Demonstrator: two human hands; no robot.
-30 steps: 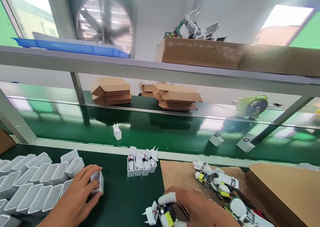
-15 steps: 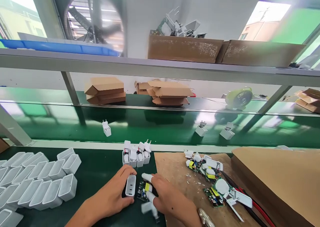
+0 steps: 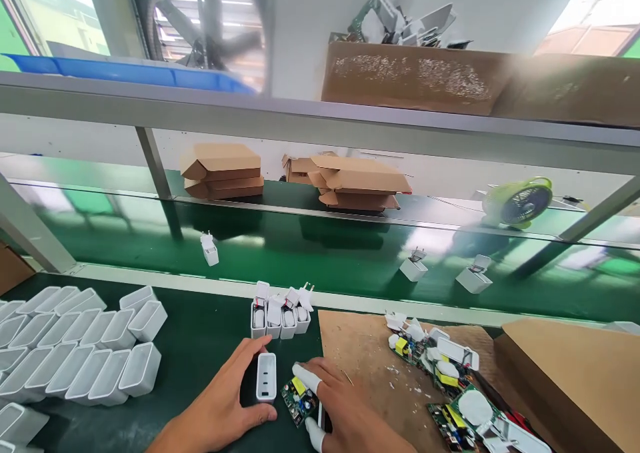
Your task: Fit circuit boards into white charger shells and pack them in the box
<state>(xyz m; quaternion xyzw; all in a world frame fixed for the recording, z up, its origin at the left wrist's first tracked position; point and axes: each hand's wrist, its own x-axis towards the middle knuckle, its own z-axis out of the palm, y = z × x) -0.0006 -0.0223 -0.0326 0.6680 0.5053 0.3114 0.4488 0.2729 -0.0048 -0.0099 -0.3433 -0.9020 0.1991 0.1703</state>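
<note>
A small white casing (image 3: 267,377) with slots in its end stands on the dark green bench, between the thumb and fingers of my left hand (image 3: 230,393). To its right is a circuit board (image 3: 299,398) with a yellow part. My right hand (image 3: 345,400), with white covers on its thumb and index finger, is closed on this board's right side and a white piece partly hidden by the fingers. Just beyond my hands stand several filled white casings (image 3: 280,322) in a row, with plug parts on top.
Rows of white casings (image 3: 80,373) cover the left of the bench. Several circuit boards (image 3: 450,373) lie on a cardboard sheet (image 3: 370,366), beside a large carton (image 3: 580,373). Behind the bench runs a green conveyor (image 3: 350,266) under a metal shelf (image 3: 300,120).
The view has shifted. My right hand has drawn its fingers in at the board, which has turned; the loose white piece that dangled below it is now out of sight.
</note>
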